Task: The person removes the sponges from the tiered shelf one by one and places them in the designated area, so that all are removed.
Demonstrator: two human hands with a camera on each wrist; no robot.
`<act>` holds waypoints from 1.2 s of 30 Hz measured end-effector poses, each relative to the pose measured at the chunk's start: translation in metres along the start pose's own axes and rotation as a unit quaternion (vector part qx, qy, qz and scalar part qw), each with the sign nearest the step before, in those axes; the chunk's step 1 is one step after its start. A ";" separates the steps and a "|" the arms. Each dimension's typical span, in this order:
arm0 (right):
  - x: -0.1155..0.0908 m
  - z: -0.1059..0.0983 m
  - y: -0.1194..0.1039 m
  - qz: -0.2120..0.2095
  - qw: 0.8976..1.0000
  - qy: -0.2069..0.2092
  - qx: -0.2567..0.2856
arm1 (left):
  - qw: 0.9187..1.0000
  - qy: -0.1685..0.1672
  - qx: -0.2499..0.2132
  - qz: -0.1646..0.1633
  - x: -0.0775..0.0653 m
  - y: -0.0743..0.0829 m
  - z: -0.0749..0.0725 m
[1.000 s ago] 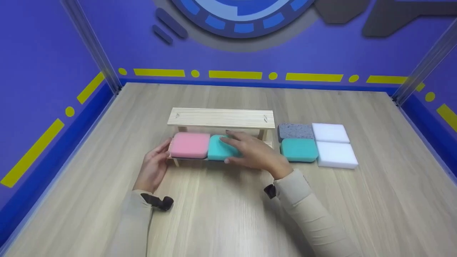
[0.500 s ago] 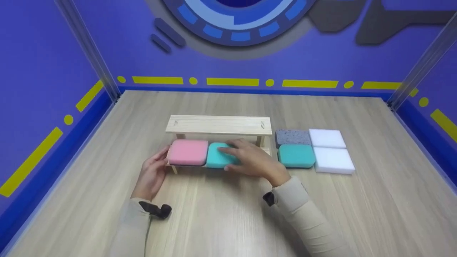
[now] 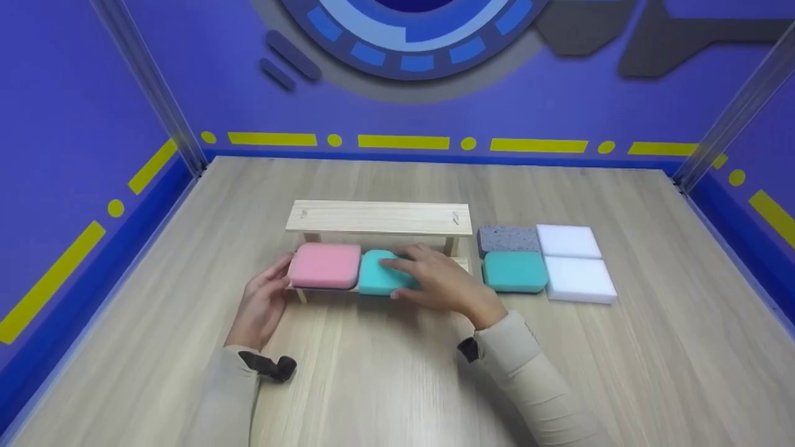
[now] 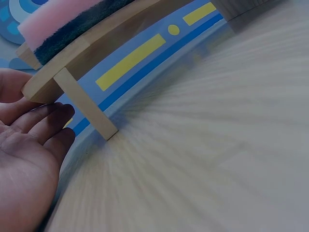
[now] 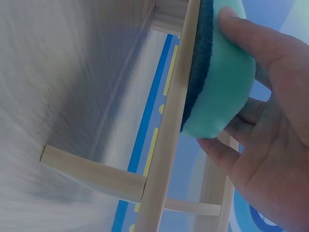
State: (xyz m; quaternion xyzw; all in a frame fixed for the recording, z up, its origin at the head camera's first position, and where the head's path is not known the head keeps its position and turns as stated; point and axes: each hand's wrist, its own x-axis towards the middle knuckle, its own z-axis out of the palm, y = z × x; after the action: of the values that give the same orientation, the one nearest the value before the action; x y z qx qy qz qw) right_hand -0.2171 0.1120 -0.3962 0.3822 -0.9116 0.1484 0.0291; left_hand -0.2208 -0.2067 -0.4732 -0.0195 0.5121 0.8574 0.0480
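A small two-tier wooden rack [image 3: 379, 217] stands on the table, its back tier higher than its front one. On the front tier lie a pink sponge [image 3: 325, 266] and, to its right, a turquoise sponge [image 3: 375, 273], each with a dark scouring layer underneath. My left hand [image 3: 259, 304] grips the left end of the front board [image 4: 58, 79], thumb at its edge and fingers curled below. The right hand [image 3: 442, 279] holds the turquoise sponge from above and the right, thumb [image 5: 241, 24] on its near side. That hand hides the sponge's right part in the head view.
Right of the rack, a grey speckled sponge [image 3: 509, 240] lies behind a green sponge [image 3: 515, 271]. Beside them two white foam blocks [image 3: 579, 278] lie front to back. Blue panels [image 3: 397, 112] with yellow dashes border the table.
The whole head view has shifted slightly downward. The turquoise sponge sits a touch farther from the pink one, a narrow gap now showing; both hands keep their hold.
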 end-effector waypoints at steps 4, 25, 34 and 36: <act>-0.001 0.001 -0.001 0.006 1.000 0.003 0.000 | 1.000 0.002 0.004 0.002 -0.001 0.001 0.001; -0.003 0.004 -0.003 0.026 1.000 -0.002 0.016 | 1.000 0.005 0.023 -0.009 -0.005 0.002 -0.001; -0.002 0.002 -0.002 0.034 0.999 -0.002 0.011 | 1.000 0.004 0.016 0.006 -0.003 0.002 0.002; -0.001 0.001 -0.002 0.037 0.999 -0.006 0.009 | 1.000 0.003 0.014 0.007 -0.002 0.002 0.002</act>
State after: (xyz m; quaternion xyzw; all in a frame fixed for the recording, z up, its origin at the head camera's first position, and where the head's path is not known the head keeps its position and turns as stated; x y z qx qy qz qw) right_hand -0.2152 0.1106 -0.3969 0.3497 -0.9239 0.1547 0.0145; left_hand -0.2191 -0.2061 -0.4703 -0.0180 0.5245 0.8502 0.0408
